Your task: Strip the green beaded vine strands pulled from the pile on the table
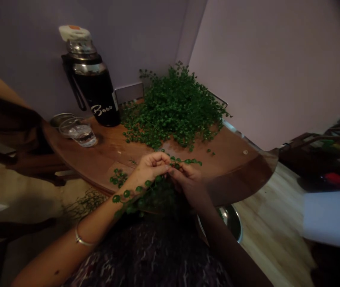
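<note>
Sprig (188, 161) of round green berries is pinched by the fingertips of my left hand (149, 168) and right hand (189, 181) over the table (232, 159), probably two-handed for steadiness, while a bushy green heap (178, 105) sits toward the wall (256, 59), likely leaving me room.

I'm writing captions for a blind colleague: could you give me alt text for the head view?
A person's left hand and right hand meet fingertip to fingertip, pinching green beaded strands over the near edge of a wooden table. Beyond them on it sit a large heap of greenery, a black flask marked "Boss" and a clear cup.
</note>
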Tool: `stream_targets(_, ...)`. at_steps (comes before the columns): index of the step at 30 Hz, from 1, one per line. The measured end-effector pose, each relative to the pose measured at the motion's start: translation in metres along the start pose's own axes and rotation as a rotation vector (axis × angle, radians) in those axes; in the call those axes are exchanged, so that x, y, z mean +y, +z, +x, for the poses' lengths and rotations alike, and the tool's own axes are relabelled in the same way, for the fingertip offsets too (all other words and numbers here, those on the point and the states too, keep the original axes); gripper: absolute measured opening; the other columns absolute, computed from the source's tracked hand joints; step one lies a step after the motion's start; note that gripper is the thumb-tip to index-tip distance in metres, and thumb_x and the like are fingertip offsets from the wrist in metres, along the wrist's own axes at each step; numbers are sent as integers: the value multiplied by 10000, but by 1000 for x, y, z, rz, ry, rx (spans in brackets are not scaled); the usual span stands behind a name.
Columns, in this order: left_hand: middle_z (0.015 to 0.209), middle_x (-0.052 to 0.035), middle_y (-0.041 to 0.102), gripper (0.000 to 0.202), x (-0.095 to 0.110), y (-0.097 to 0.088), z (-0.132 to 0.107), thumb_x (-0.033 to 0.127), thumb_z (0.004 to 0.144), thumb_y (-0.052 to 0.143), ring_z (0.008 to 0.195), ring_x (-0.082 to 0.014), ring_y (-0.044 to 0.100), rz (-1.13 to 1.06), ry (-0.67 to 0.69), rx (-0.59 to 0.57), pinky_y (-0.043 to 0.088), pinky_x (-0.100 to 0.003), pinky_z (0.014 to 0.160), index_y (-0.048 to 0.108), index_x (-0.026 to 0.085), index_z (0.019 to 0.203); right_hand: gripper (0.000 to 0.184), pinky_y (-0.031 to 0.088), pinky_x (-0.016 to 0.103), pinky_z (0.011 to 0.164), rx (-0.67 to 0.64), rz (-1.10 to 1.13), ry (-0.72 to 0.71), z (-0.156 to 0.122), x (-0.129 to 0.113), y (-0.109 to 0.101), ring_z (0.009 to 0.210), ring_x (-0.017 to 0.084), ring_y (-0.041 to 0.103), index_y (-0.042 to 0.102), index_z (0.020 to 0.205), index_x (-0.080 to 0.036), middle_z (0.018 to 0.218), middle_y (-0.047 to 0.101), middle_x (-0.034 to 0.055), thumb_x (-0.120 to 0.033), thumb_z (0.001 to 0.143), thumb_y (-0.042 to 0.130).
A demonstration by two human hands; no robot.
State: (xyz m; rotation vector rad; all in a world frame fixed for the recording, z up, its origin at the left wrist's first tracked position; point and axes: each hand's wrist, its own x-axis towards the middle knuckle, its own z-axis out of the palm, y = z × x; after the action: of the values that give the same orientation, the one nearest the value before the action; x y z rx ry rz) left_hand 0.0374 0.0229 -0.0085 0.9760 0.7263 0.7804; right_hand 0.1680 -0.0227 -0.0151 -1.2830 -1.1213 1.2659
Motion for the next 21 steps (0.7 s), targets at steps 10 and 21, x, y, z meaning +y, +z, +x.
stream_targets(10, 527, 9, 584, 142, 10, 0, -12, 174, 583, 673, 414, -65, 478, 31, -239, -131, 312, -166, 406, 578, 117, 672, 237, 268, 193, 426, -254, -165, -58, -6, 3, -22, 456, 64, 354, 524, 625, -165, 526, 414, -45, -318, 807, 516)
stream_targets(21, 412, 46, 414, 97, 21, -21, -9, 171, 563, 640, 377, -51, 295, -30, -227, -158, 193, -203, 387, 592, 146, 643, 208, 258, 157, 331, -358, 289, 104, -10, 12, -35, 394, 49, 380, 515, 667, -153, 534, 442, -45, -325, 776, 553)
